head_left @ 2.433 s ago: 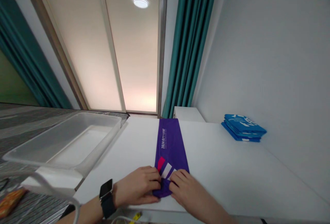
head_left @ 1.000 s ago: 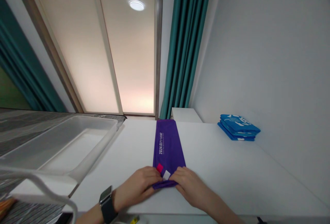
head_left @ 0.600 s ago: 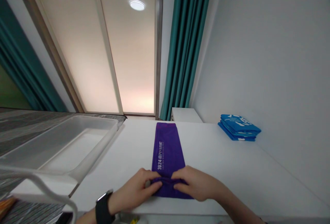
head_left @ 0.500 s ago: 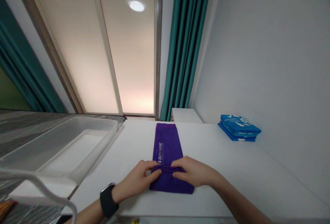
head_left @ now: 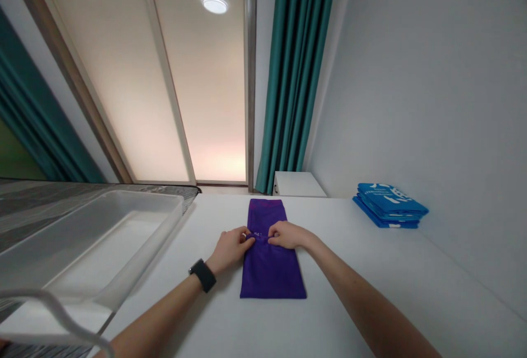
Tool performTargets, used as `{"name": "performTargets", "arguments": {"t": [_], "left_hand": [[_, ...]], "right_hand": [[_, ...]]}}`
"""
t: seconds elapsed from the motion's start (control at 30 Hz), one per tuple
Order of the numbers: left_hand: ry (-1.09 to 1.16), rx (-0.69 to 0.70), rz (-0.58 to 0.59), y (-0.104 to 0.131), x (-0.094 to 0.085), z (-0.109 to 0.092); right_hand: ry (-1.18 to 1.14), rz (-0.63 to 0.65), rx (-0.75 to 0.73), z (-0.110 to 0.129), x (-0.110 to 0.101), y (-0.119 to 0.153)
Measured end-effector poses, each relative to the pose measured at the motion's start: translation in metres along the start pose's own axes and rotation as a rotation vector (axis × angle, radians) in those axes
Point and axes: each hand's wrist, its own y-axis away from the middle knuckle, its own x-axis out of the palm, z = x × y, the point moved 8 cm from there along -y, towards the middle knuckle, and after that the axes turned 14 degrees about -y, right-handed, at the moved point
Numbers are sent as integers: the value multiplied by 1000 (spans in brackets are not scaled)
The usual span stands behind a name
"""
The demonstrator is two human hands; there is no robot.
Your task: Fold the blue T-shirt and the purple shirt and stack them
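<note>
A long strip of folded purple cloth [head_left: 273, 273] lies on the white table in front of me, its near end squared off. My left hand [head_left: 233, 248], with a black watch on the wrist, pinches the left part of a raised edge that crosses the cloth. The right part of that edge is between the fingers of my right hand [head_left: 287, 234]. Most of the white lettering is covered by the upper layer, with only a bit showing between the hands. Beyond them the far end of the cloth lies flat.
A stack of folded blue cloths [head_left: 389, 204] with white print sits at the right, by the wall. On the left stands a clear plastic bin [head_left: 142, 245], with a pale curved cord or tube [head_left: 57, 306] before it. Behind the white table [head_left: 329, 292] is a small white cabinet [head_left: 300, 184].
Both hands have moved away from me along the purple cloth, carrying the pinched edge farther over it. The near layer is longer now and covers most of the lettering.
</note>
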Motion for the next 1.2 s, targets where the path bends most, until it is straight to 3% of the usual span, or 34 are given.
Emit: {"name": "performTargets", "arguments": {"t": [0.2,0.37,0.63,1.07,1.2], "left_hand": [[35,-4,-26,-4,6,10],[121,-8,-47,-2,7,12],[42,-16,-66,-1,8,12],[-79,-3,-72,-3,10,13],[-106,75,-173,6,-7,5]], "right_hand": [[44,-49,12,-7,9,-4],[65,7,3,-9,5,-10],[90,100,3,-13,2,-31],[251,-118,20,-16,11,-16],[277,-116,12,-13,11,-15]]}}
